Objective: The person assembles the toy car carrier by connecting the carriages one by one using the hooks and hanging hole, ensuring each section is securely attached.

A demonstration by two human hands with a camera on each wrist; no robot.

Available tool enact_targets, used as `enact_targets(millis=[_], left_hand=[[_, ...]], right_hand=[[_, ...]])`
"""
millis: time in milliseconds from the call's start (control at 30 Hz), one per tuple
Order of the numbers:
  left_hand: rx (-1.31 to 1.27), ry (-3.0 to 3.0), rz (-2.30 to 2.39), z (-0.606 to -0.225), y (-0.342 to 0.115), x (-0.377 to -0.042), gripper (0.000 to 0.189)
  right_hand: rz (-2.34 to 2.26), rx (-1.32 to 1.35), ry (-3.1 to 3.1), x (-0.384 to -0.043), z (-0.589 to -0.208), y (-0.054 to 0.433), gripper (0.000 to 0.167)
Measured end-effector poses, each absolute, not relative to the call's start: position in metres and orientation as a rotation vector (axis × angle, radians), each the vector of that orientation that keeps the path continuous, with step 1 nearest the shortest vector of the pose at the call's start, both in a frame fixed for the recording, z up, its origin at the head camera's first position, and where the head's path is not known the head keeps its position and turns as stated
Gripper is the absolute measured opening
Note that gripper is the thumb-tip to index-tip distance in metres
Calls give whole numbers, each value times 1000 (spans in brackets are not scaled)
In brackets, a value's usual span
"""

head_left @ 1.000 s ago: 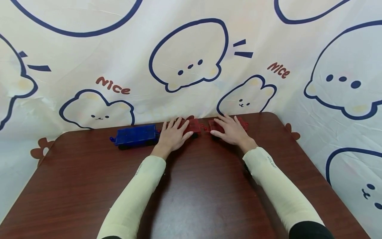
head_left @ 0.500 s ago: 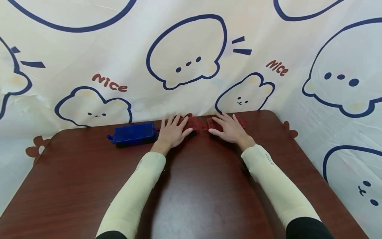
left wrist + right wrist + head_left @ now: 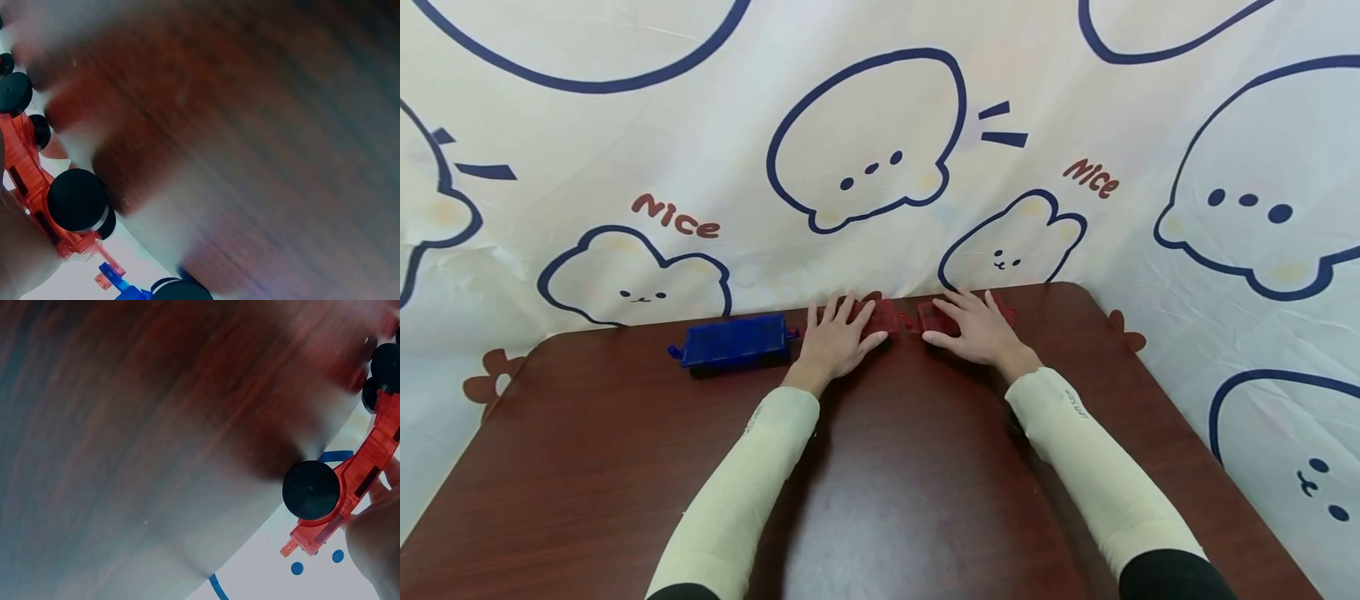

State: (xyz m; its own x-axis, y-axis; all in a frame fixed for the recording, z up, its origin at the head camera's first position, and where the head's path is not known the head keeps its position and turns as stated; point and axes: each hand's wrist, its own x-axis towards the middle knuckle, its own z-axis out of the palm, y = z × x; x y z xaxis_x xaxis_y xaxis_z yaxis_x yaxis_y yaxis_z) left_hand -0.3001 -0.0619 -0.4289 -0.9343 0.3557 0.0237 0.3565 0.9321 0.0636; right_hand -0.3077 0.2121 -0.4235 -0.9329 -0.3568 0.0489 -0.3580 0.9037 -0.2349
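Observation:
My left hand (image 3: 832, 340) rests with spread fingers on a translucent red toy train car (image 3: 887, 317), covering much of it. My right hand (image 3: 976, 331) lies likewise on a second red toy train car (image 3: 931, 318). Small red hooks (image 3: 906, 320) meet in the narrow gap between these cars; whether they are linked I cannot tell. Left of my left hand stands a blue toy train car (image 3: 737, 340) with a hook at each end. Its blue hook (image 3: 114, 276) overlaps the red car's end hook in the left wrist view. A black wheel (image 3: 311, 490) shows in the right wrist view.
The cars stand in a row along the far edge of a dark brown wooden table (image 3: 910, 483). Just behind that edge hangs a white cloth (image 3: 842, 258) with cartoon outlines, which continues down the right side.
Both hands stay on the red cars, and the row of cars looks unchanged. The head view shifts slightly.

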Motion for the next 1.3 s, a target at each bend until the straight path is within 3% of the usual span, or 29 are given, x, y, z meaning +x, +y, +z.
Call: enact_targets(millis=[1300], left_hand=[[-607,-3078,-56,-432,-63,-300,70]], right_hand=[[294,564,-3103,-312,-429,209,90]])
